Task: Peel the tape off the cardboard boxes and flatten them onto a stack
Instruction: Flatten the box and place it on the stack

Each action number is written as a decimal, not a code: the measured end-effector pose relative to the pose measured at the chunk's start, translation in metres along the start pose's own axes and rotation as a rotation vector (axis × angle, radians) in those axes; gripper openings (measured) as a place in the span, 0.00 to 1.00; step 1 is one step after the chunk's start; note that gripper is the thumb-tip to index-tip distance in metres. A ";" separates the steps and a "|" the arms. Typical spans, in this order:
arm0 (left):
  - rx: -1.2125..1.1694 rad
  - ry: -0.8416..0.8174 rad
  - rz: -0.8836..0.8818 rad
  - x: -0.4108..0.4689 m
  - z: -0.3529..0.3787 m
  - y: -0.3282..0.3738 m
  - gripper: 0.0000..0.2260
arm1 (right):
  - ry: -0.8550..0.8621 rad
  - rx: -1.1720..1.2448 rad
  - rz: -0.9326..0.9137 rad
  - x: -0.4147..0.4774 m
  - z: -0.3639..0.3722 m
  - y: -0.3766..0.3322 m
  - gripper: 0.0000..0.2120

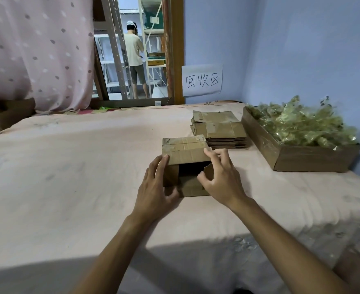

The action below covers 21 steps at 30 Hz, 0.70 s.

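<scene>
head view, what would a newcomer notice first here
First, the open cardboard box in the middle of the pink cover, gripped by the left hand and the right hand, tape strip across its top. Behind it to the right sits a stack of flattened boxes, beside a cardboard tray heaped with crumpled tape. A handwritten paper sign hangs on the blue wall above.

brown box (185, 152), pink dotted curtain (36, 52), blue wall (291, 49)

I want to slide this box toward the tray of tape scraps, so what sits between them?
The head view shows the stack of flattened boxes between the box and the tray, set slightly farther back.
</scene>
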<state>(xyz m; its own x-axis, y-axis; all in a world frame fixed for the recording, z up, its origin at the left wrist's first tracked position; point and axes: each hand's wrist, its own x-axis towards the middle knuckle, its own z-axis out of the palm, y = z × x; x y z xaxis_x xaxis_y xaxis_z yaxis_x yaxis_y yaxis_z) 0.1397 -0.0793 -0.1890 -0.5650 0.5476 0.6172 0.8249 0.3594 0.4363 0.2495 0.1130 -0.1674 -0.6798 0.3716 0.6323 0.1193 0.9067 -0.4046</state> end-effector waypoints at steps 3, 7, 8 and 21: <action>-0.006 -0.022 -0.029 0.000 -0.002 0.002 0.42 | -0.073 0.081 -0.004 -0.004 -0.010 0.007 0.31; -0.016 -0.047 -0.097 0.002 -0.002 -0.002 0.39 | -0.128 0.191 0.057 -0.005 -0.019 0.015 0.28; -0.020 -0.041 -0.117 0.004 -0.001 -0.003 0.38 | -0.144 0.203 0.074 -0.004 -0.020 0.016 0.28; -0.097 0.062 -0.334 0.018 0.009 0.025 0.29 | -0.259 0.105 0.133 0.003 -0.027 0.014 0.28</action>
<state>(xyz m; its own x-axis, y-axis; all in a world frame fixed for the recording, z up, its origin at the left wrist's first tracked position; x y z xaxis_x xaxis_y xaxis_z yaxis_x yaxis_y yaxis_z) 0.1506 -0.0537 -0.1730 -0.8059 0.3634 0.4674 0.5905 0.4361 0.6791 0.2686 0.1322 -0.1528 -0.8268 0.4098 0.3853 0.1530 0.8229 -0.5471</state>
